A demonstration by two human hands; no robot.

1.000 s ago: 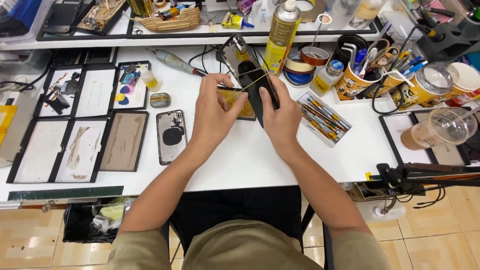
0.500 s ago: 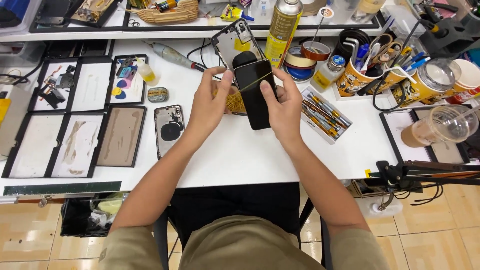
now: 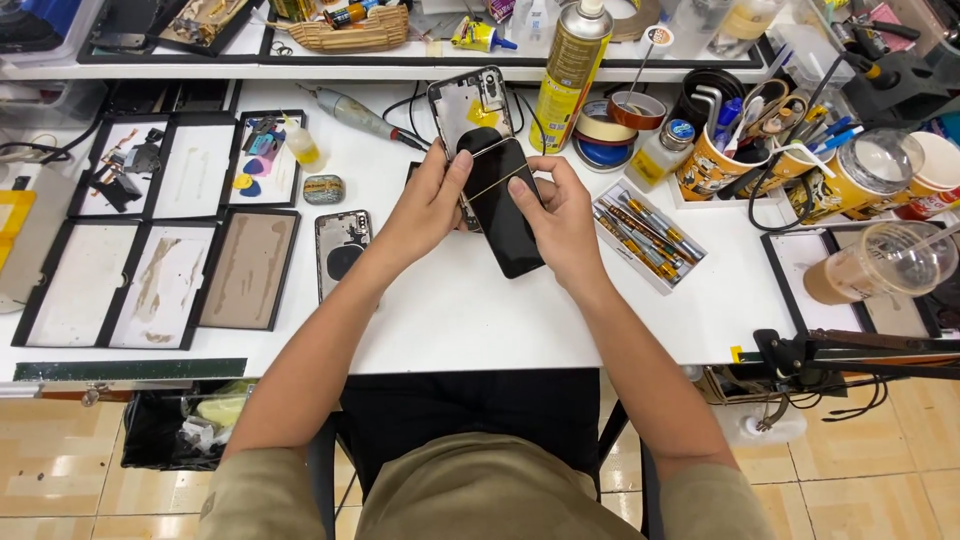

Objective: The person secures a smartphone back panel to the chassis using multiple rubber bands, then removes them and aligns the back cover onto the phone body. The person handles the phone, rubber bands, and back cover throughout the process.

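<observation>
Left hand: the left hand (image 3: 428,205) closes on the left edge of a black phone (image 3: 505,205), its thumb laid near the upper corner of the glass.
Right hand: the right hand (image 3: 562,212) grips the phone's right edge, with fingertips resting on the dark face.
Black phone: held between both hands just above the white table (image 3: 470,320), near its middle, tilted so its top leans to the left; a thin yellowish band (image 3: 503,161) crosses it near the upper end.
Behind the phone: an opened phone frame (image 3: 468,102) lies on the table with a yellow patch inside, and black cables (image 3: 405,105) trail beside it.
Left of the hands: a phone back cover (image 3: 342,250) lies flat, well apart from the left forearm; beyond it sit several black-rimmed trays (image 3: 160,240), one holding coloured picks.
Right of the hands: an open case of screwdrivers (image 3: 648,232) lies just beside the right wrist.
Far side: a yellow spray can (image 3: 570,65) stands upright near rolls of tape (image 3: 605,130), and paper cups (image 3: 730,160) are packed with tools.
Right edge: a clear plastic cup (image 3: 880,262) with a brownish drink lies tilted on a tray.
Near side: the person sits at the table edge in an olive shirt (image 3: 490,490).
</observation>
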